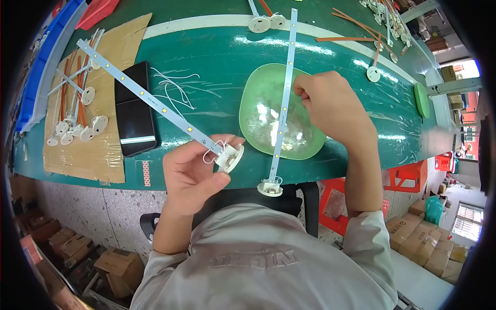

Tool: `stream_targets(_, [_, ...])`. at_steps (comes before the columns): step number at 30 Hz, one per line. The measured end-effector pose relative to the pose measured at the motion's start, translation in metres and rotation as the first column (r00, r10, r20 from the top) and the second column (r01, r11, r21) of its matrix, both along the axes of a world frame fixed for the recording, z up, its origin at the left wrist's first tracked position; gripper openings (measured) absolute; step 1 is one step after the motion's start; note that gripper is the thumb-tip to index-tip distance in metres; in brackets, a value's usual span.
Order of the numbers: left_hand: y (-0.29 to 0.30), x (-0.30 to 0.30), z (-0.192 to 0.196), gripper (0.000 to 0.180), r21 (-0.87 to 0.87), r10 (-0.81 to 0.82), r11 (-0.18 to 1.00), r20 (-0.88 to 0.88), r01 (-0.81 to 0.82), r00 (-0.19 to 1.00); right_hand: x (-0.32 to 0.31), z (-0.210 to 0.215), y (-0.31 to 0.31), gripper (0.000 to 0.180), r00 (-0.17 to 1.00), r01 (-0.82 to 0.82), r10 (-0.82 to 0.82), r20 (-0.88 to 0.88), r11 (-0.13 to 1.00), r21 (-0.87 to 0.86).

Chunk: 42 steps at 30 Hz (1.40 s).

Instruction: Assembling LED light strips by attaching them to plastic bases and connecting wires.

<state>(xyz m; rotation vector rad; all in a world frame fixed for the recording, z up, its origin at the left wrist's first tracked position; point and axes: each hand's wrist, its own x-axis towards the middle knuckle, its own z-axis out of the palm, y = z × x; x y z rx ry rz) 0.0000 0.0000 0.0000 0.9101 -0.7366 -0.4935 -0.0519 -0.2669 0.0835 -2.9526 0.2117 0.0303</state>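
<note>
The pale light strip (153,101) studded with small yellow squares is up in the person's left hand (188,178), slanting away to the far left over the bench (206,51). The thumb and fingers grip it at the near end, by the round white cap (233,159). I'd judge it light, thin and fairly stiff along its length, though such reach probably lets the far end wag or bend. The cap looks the sensible place to hold, or else the strip's edges close by it; the fine white wires (204,157) looped there look easy to snag, and the yellow squares are best left unpressed.

Just beside it, a second strip (284,101) passes across a green bowl (251,93), its own white cap (270,189) at the bench's near edge. Clear, shiny bits lie in the bowl, likely slippery and fiddly to pick up. Above its right side the right hand (330,106) is curled, fingertips drawn together; from here I can't tell whether they hold anything.

Farther left are loose white wires (181,98), a flat black object (132,85), and cardboard (111,160) carrying more capped pieces (88,95).
</note>
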Motion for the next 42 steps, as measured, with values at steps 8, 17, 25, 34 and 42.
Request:
stream_targets(8, [-0.003,-0.010,0.004,0.049,-0.155,0.041,0.986,-0.143,-0.064,0.989,-0.015,0.004,0.007,0.012,0.970,-0.108,0.094,0.225,0.993,0.051])
stream_targets(17, [-0.008,-0.025,0.025,0.060,-0.212,0.003,0.977,-0.152,-0.035,0.988,-0.079,0.004,0.090,0.016,0.722,-0.494,-0.178,0.669,0.545,0.678])
stream_targets(25, [-0.007,-0.049,0.039,0.061,-0.352,-0.082,0.936,-0.159,0.021,0.984,-0.072,-0.001,0.108,0.019,0.683,-0.569,-0.130,0.719,0.522,0.636])
stream_targets(34, [-0.002,-0.062,0.042,0.063,-0.195,-0.030,0.981,-0.118,0.007,0.993,-0.078,-0.004,0.112,0.018,0.621,-0.626,-0.091,0.778,0.540,0.563])
stream_targets(42, [0.008,-0.055,0.042,0.058,-0.253,-0.171,0.960,-0.179,0.122,0.969,-0.079,-0.011,0.108,0.024,0.509,-0.705,0.066,0.858,0.605,0.371])
